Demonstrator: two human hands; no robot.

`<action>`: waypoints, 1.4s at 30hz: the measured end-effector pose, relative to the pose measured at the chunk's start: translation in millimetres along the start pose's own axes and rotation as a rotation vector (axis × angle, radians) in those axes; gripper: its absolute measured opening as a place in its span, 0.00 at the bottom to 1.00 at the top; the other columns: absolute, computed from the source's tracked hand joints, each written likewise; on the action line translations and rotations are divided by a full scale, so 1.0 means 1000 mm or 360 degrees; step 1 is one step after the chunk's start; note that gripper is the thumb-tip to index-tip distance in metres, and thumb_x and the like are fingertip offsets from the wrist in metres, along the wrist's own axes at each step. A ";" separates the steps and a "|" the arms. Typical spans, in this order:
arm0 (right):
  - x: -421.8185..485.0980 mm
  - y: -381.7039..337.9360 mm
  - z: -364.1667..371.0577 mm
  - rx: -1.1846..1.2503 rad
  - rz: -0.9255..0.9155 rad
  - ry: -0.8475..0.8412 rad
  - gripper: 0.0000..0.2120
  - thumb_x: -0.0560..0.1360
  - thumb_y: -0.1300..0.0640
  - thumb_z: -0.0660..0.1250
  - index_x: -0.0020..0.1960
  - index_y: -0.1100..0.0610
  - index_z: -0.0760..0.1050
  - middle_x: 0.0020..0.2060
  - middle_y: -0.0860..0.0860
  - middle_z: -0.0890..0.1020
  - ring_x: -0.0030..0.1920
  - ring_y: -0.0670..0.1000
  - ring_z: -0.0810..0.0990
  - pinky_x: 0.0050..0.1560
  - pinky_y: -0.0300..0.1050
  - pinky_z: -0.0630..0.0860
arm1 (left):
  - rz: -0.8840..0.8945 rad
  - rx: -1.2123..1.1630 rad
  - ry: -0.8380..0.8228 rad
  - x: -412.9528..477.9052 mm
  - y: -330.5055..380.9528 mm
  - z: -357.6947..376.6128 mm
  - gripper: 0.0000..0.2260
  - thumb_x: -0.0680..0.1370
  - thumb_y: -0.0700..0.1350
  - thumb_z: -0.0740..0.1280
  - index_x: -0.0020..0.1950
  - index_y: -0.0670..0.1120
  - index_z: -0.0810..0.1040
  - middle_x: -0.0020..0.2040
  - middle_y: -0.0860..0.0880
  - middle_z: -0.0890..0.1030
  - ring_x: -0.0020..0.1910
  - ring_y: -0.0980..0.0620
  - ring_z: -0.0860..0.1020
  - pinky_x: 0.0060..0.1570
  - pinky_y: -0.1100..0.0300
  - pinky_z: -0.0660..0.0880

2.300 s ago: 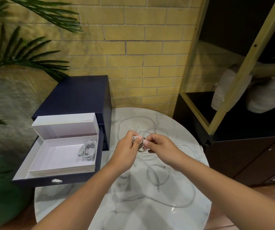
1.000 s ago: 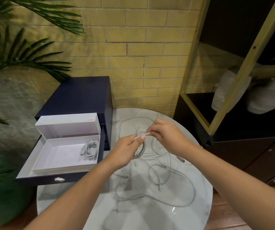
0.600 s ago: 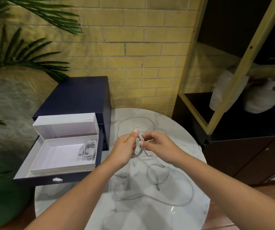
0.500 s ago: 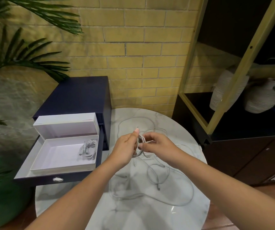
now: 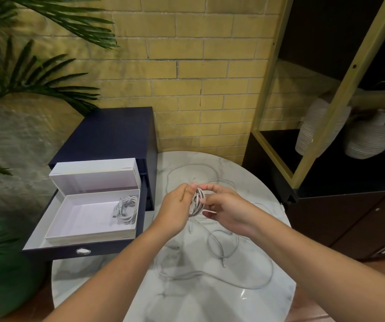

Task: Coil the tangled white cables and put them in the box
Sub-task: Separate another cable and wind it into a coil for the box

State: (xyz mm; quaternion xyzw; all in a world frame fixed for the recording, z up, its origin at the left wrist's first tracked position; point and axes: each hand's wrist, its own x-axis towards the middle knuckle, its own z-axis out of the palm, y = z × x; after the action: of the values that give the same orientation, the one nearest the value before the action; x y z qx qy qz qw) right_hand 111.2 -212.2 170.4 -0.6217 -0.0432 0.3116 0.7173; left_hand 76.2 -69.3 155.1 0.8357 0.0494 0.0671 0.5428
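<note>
A small coil of white cable (image 5: 197,202) is held upright between both hands above the round marble table (image 5: 252,305). My left hand (image 5: 175,209) pinches the coil's left side. My right hand (image 5: 225,209) grips its right side, fingers curled around the loops. More loose white cable (image 5: 231,259) trails from the coil and lies tangled on the table. The white box (image 5: 70,233) stands open in a pulled-out drawer at the left, with one coiled cable (image 5: 126,209) in its right end.
The dark blue drawer cabinet (image 5: 114,133) stands left of the table, its open drawer (image 5: 59,251) jutting toward me. A dark shelf unit with a gold frame (image 5: 321,126) and ribbed vases (image 5: 368,140) stands at the right. Palm fronds (image 5: 24,73) and a green pot (image 5: 3,282) stand at the left.
My right hand lifted a length of cable up and back, then came down to the coil again, adding a loop. The coil in my left hand has grown thicker.
</note>
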 end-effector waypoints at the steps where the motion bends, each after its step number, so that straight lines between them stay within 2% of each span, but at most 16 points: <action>1: 0.000 -0.001 0.001 -0.0015 -0.0001 -0.0018 0.17 0.75 0.68 0.62 0.62 0.57 0.73 0.46 0.58 0.78 0.46 0.53 0.76 0.47 0.44 0.70 | 0.0034 0.0050 0.0027 -0.001 0.001 0.001 0.17 0.82 0.54 0.55 0.45 0.43 0.72 0.31 0.54 0.71 0.29 0.58 0.68 0.29 0.66 0.64; 6: -0.002 -0.002 0.003 -0.0312 -0.0066 -0.0032 0.17 0.76 0.66 0.65 0.62 0.55 0.69 0.40 0.51 0.81 0.49 0.53 0.79 0.54 0.46 0.71 | 0.0114 0.0015 0.0011 -0.005 0.006 0.002 0.08 0.83 0.50 0.55 0.55 0.49 0.71 0.28 0.55 0.71 0.23 0.63 0.69 0.24 0.70 0.62; 8: -0.005 0.000 0.006 -0.0509 -0.0115 0.0029 0.19 0.75 0.63 0.68 0.64 0.54 0.68 0.47 0.51 0.80 0.50 0.52 0.79 0.54 0.45 0.73 | 0.0088 0.0028 0.0055 -0.004 0.004 0.003 0.08 0.83 0.50 0.56 0.53 0.48 0.71 0.30 0.54 0.72 0.24 0.63 0.69 0.24 0.70 0.64; 10: -0.008 0.003 0.009 -0.0736 -0.0225 0.0218 0.21 0.73 0.59 0.71 0.63 0.53 0.67 0.53 0.52 0.75 0.50 0.49 0.78 0.51 0.41 0.74 | 0.0046 0.0048 0.0128 0.000 0.000 0.002 0.08 0.83 0.51 0.56 0.51 0.49 0.71 0.30 0.52 0.71 0.25 0.60 0.69 0.27 0.63 0.68; 12: -0.010 0.007 0.011 -0.0934 -0.0450 0.0414 0.19 0.72 0.58 0.73 0.58 0.54 0.69 0.51 0.51 0.74 0.43 0.46 0.76 0.45 0.36 0.74 | 0.0013 0.0103 0.0205 0.003 -0.004 0.001 0.09 0.82 0.52 0.56 0.50 0.49 0.70 0.30 0.50 0.70 0.28 0.55 0.69 0.33 0.54 0.70; 15: -0.007 0.010 0.013 -0.1269 -0.0716 0.0506 0.10 0.71 0.57 0.74 0.49 0.55 0.74 0.44 0.49 0.77 0.40 0.47 0.76 0.40 0.32 0.72 | -0.0005 0.0108 0.0268 0.003 -0.004 0.003 0.10 0.83 0.53 0.55 0.51 0.48 0.70 0.30 0.50 0.70 0.29 0.54 0.68 0.33 0.54 0.68; 18: -0.001 0.013 0.015 -0.1421 -0.0770 0.0527 0.07 0.71 0.57 0.73 0.46 0.54 0.76 0.42 0.47 0.80 0.40 0.45 0.79 0.39 0.30 0.72 | -0.0049 -0.0025 0.0285 0.003 -0.002 0.006 0.10 0.82 0.53 0.55 0.51 0.49 0.70 0.32 0.50 0.73 0.30 0.52 0.71 0.35 0.51 0.74; 19: 0.001 0.013 0.015 -0.1430 -0.0777 0.0544 0.07 0.71 0.57 0.73 0.46 0.54 0.76 0.42 0.47 0.80 0.39 0.45 0.79 0.39 0.30 0.73 | -0.0058 -0.0066 0.0289 0.003 -0.001 0.007 0.09 0.83 0.53 0.55 0.51 0.49 0.70 0.32 0.49 0.73 0.31 0.52 0.71 0.35 0.54 0.74; 22: 0.006 0.012 0.014 -0.1432 -0.0782 0.0586 0.06 0.71 0.59 0.73 0.46 0.54 0.77 0.41 0.47 0.80 0.38 0.44 0.79 0.39 0.30 0.72 | -0.0064 -0.0150 0.0310 0.001 0.005 0.009 0.08 0.83 0.49 0.55 0.53 0.46 0.69 0.33 0.51 0.71 0.29 0.55 0.69 0.25 0.71 0.66; 26: 0.013 0.014 0.012 -0.1442 -0.0749 0.0624 0.04 0.71 0.61 0.70 0.44 0.55 0.77 0.42 0.48 0.79 0.39 0.46 0.78 0.39 0.33 0.71 | -0.0045 -0.0201 0.0256 -0.001 0.009 0.012 0.07 0.84 0.47 0.55 0.56 0.45 0.67 0.32 0.51 0.69 0.23 0.60 0.67 0.23 0.72 0.64; 29: 0.017 0.013 0.009 -0.1285 -0.0636 0.0600 0.04 0.71 0.62 0.68 0.42 0.55 0.76 0.41 0.51 0.80 0.38 0.49 0.78 0.41 0.37 0.73 | 0.0009 -0.0108 0.0194 -0.003 0.010 0.012 0.07 0.84 0.47 0.55 0.58 0.45 0.67 0.32 0.51 0.71 0.25 0.60 0.70 0.27 0.73 0.66; 31: 0.017 0.012 0.006 -0.1153 -0.0539 0.0568 0.04 0.72 0.63 0.67 0.42 0.56 0.75 0.38 0.50 0.79 0.36 0.48 0.76 0.42 0.42 0.74 | 0.0062 0.0001 0.0133 -0.003 0.008 0.010 0.05 0.84 0.47 0.55 0.57 0.48 0.66 0.36 0.56 0.74 0.29 0.66 0.74 0.32 0.74 0.68; 33: 0.017 0.012 0.004 -0.1038 -0.0469 0.0556 0.05 0.73 0.63 0.67 0.40 0.55 0.74 0.36 0.50 0.78 0.37 0.49 0.75 0.44 0.48 0.76 | 0.0131 0.0184 0.0104 -0.001 0.003 0.009 0.05 0.83 0.49 0.54 0.58 0.50 0.65 0.39 0.60 0.76 0.36 0.65 0.76 0.39 0.71 0.70; 36: 0.017 0.012 0.002 -0.0916 -0.0368 0.0512 0.07 0.73 0.63 0.66 0.39 0.54 0.73 0.36 0.51 0.78 0.39 0.51 0.76 0.49 0.54 0.78 | 0.0217 0.0504 0.0156 0.001 -0.006 0.007 0.09 0.83 0.53 0.53 0.59 0.51 0.66 0.34 0.58 0.75 0.39 0.56 0.74 0.48 0.55 0.68; 39: 0.015 0.008 0.001 -0.0681 -0.0210 0.0365 0.06 0.75 0.65 0.63 0.41 0.57 0.72 0.38 0.54 0.78 0.42 0.52 0.78 0.50 0.50 0.78 | 0.0302 0.0701 0.0166 0.002 -0.011 0.005 0.12 0.83 0.53 0.51 0.61 0.49 0.66 0.35 0.56 0.74 0.36 0.61 0.69 0.51 0.56 0.64; 42: 0.012 0.003 0.001 -0.0300 0.0013 0.0164 0.08 0.76 0.68 0.58 0.42 0.58 0.69 0.35 0.55 0.75 0.37 0.51 0.79 0.47 0.45 0.77 | 0.0292 0.0713 0.0081 0.004 -0.016 0.003 0.12 0.83 0.54 0.51 0.62 0.51 0.66 0.37 0.56 0.74 0.41 0.54 0.71 0.48 0.56 0.63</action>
State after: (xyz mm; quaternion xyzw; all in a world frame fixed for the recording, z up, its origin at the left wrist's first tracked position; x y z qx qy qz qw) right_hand 119.4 -205.4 164.2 -0.7018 -0.0330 0.2767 0.6556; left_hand 80.6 -65.0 139.9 0.9342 0.0004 0.1245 0.3342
